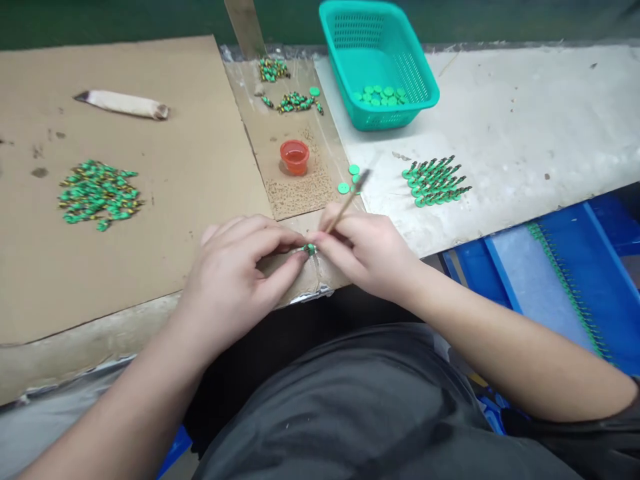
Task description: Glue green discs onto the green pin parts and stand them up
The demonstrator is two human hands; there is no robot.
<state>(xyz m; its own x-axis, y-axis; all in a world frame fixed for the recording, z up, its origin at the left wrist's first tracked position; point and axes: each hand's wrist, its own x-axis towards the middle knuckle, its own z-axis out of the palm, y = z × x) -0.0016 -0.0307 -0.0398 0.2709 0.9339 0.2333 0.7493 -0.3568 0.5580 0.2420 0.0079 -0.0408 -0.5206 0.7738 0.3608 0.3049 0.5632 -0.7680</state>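
Note:
My left hand (233,267) is closed in a pinch on a small green-and-dark painted piece (309,249) at the table's front edge. My right hand (373,253) grips a thin paintbrush (346,205), its dark tip pointing up and away to the right. The right thumb and fingertip meet the left fingers at the small piece; whether they also hold it cannot be made out. Beyond the hands stands a red cup (295,157) on a speckled cardboard strip (280,193). Several green discs (343,188) lie just past the brush.
A teal basket (425,100) with green discs stands at the back. To its front right, rows of small figures (435,183) stand on green discs. A heap of green-gold pieces (100,193) and a wrapped pointed stick (123,105) lie left. Blue trays (595,267) sit below right.

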